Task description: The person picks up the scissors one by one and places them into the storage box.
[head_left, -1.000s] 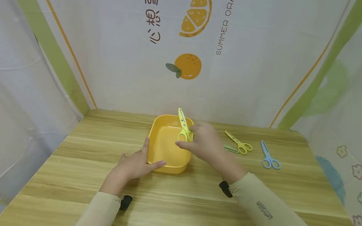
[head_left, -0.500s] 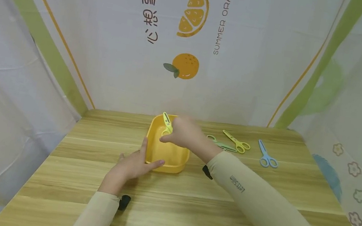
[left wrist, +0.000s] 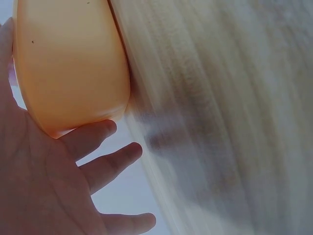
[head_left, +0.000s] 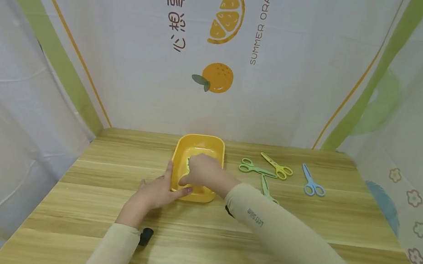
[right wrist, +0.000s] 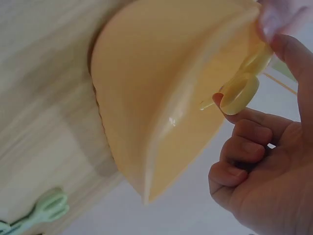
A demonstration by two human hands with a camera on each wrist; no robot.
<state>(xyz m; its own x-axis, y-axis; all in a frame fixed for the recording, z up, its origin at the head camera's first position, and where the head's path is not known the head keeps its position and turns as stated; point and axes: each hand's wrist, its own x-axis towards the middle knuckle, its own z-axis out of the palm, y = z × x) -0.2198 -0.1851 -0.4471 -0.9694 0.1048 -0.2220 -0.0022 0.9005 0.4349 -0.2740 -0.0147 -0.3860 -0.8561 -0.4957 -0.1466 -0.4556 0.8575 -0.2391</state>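
A yellow plastic tray (head_left: 219,148) stands toward the back of the table. My left hand (head_left: 154,193) rests at its near left corner, thumb across the rim and index finger along the side; the left wrist view shows the other fingers spread and fairly straight. Inside the tray, my right hand (head_left: 207,172) is low over the floor. Between thumb and index finger it pinches yellow scissors (right wrist: 239,94) by the handle loops, its remaining fingers curled. The blades are mostly hidden by the hand in the head view and by the tray wall in the right wrist view.
Right of the tray lie green scissors (head_left: 257,170), yellow scissors (head_left: 279,168) and blue scissors (head_left: 312,184). Another green pair (head_left: 265,186) is partly covered by the right sleeve (head_left: 283,229). A printed curtain (head_left: 151,94) hangs behind the wooden table (head_left: 193,249).
My right hand has carried the yellow scissors leftward over the tray, then down into it. Green scissors the arm was covering have come into view. The left hand keeps its place.
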